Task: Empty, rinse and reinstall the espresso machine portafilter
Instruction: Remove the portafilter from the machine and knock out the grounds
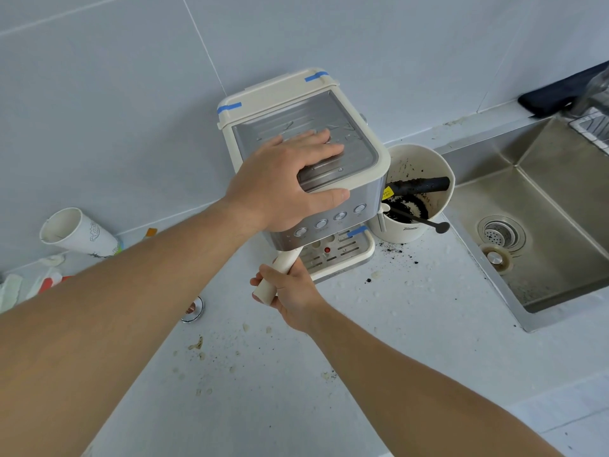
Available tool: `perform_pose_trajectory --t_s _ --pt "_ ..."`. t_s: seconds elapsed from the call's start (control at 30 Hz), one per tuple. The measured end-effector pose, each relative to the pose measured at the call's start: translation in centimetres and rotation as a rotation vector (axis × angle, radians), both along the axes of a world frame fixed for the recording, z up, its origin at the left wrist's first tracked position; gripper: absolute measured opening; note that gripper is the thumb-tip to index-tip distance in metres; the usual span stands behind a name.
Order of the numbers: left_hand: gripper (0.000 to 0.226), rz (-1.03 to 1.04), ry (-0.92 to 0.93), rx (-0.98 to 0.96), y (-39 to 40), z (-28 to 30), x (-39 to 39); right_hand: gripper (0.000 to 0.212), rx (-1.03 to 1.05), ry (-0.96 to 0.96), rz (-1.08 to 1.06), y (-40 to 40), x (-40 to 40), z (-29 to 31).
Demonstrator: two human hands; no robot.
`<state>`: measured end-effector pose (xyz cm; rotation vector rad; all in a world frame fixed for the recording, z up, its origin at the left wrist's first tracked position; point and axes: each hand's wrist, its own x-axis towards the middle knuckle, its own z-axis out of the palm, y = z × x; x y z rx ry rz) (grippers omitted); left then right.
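- Left hand (pixel 290 179) pressed flat atop espresso machine (pixel 316 166), holding nothing.
- Right hand (pixel 291 291) wrapped round portafilter handle (pixel 276 275), at 6 o'clock of the machine.
- Risk: machine skids on the tabletop (pixel 379 341) if the brace slackens mid-twist.

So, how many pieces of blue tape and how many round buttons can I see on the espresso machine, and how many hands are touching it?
Blue tape pieces: 3, at the top rear, top left and front.
Round buttons: 4, in a row starting at.
Hands: 2, the left hand on the espresso machine, the right hand gripping the portafilter handle.
Total: 9
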<state>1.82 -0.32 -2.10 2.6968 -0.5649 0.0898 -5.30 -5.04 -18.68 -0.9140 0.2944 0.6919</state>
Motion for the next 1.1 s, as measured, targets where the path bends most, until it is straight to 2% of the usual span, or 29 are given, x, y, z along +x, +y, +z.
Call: perform_pose_trajectory --t_s 0.33,0.63,0.77,1.1 --pt "0.065 0.0 -0.009 -0.004 0.1 -0.1 0.1 0.026 -0.009 0.032 -0.01 0.2 0.2 -0.1" --pt "0.066 0.001 0.003 -0.012 0.2 -0.1 0.2 0.033 0.016 0.171 -0.039 -0.3 -1.7 -1.6" --pt "0.065 -0.002 0.002 -0.025 0.2 -0.1 0.1 0.026 -0.012 0.172 -0.001 -1.4 -2.8 -1.7" --pt "0.066 -0.013 0.002 -0.006 0.2 -0.1 0.1 0.027 -0.001 0.23 0.102 -5.4 -6.5 -1.8"
